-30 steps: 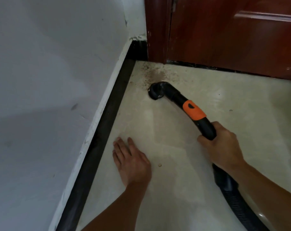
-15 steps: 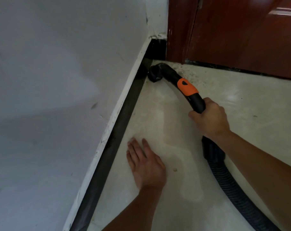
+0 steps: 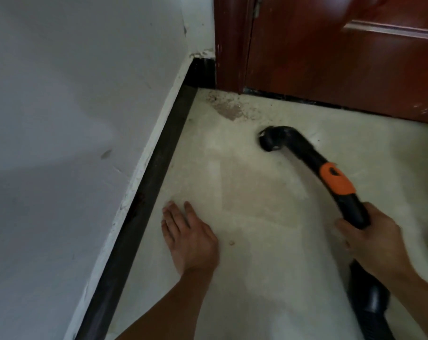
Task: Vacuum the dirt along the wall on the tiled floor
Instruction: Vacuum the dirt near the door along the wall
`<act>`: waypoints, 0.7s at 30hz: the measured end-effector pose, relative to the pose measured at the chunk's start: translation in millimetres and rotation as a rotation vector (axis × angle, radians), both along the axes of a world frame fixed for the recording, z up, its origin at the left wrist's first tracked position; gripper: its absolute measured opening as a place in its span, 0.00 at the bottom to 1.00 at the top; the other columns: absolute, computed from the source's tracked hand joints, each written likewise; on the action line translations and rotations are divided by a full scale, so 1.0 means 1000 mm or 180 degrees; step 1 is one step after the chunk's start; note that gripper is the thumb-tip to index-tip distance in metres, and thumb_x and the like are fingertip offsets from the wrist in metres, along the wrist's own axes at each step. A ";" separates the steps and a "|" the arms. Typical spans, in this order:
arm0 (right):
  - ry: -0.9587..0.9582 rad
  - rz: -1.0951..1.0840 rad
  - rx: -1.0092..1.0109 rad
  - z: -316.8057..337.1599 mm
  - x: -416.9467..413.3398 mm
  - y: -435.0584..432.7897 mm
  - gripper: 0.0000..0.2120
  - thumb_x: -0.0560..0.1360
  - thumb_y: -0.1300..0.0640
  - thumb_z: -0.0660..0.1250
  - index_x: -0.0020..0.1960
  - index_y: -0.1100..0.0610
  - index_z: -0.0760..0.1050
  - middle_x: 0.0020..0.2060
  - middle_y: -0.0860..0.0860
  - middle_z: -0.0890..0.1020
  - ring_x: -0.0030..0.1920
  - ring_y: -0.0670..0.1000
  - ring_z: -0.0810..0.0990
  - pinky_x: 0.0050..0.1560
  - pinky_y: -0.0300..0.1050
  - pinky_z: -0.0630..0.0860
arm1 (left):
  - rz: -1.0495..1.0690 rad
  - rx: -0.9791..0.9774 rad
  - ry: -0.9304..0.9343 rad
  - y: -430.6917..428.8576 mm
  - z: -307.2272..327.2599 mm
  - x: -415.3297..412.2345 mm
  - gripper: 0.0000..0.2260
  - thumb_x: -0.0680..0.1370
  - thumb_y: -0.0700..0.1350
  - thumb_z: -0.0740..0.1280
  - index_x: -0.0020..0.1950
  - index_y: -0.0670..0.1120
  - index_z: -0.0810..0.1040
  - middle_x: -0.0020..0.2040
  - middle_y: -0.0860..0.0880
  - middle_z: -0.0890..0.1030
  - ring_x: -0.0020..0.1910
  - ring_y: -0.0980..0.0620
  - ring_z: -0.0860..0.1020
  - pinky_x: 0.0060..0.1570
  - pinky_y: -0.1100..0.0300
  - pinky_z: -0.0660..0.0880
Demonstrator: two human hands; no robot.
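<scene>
A patch of brown dirt (image 3: 229, 109) lies on the pale tiled floor (image 3: 257, 217) in the corner where the white wall (image 3: 73, 119) meets the door frame. The black vacuum nozzle (image 3: 269, 141) points down at the floor, a short way right of and below the dirt. Its curved black tube carries an orange collar (image 3: 335, 179). My right hand (image 3: 372, 241) is shut on the tube just below the collar. My left hand (image 3: 188, 239) rests flat on the floor with fingers spread, close to the dark skirting (image 3: 154, 182).
A dark red wooden door (image 3: 343, 52) and its frame close off the far side. The black ribbed hose (image 3: 370, 310) runs from my right hand to the lower right edge. A small crumb (image 3: 231, 243) lies right of my left hand.
The nozzle has pulled back from the corner, down and to the right, away from the wall. The dirt patch it covered shows again. My left hand stays flat on the floor.
</scene>
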State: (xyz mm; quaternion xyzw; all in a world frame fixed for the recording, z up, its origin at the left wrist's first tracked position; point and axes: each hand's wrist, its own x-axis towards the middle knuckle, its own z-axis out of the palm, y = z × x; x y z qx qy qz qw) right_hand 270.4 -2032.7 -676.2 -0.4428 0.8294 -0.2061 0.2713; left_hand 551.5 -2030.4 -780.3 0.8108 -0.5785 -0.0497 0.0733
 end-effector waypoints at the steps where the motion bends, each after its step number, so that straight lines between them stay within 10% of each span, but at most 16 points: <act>1: 0.0031 -0.0116 -0.0021 0.001 -0.006 -0.004 0.07 0.71 0.61 0.73 0.44 0.55 0.75 0.31 0.57 0.79 0.32 0.59 0.79 0.30 0.51 0.74 | 0.0020 0.0009 0.0006 0.000 0.000 0.000 0.26 0.78 0.48 0.50 0.73 0.38 0.67 0.74 0.32 0.63 0.74 0.34 0.61 0.73 0.44 0.52; 21: 0.0008 0.0431 -0.0294 -0.010 0.055 -0.090 0.11 0.74 0.58 0.70 0.54 0.59 0.74 0.35 0.54 0.76 0.32 0.50 0.73 0.29 0.40 0.65 | 0.0024 -0.0011 -0.0013 0.001 -0.001 -0.001 0.26 0.78 0.48 0.52 0.73 0.39 0.67 0.74 0.33 0.63 0.74 0.35 0.61 0.73 0.43 0.53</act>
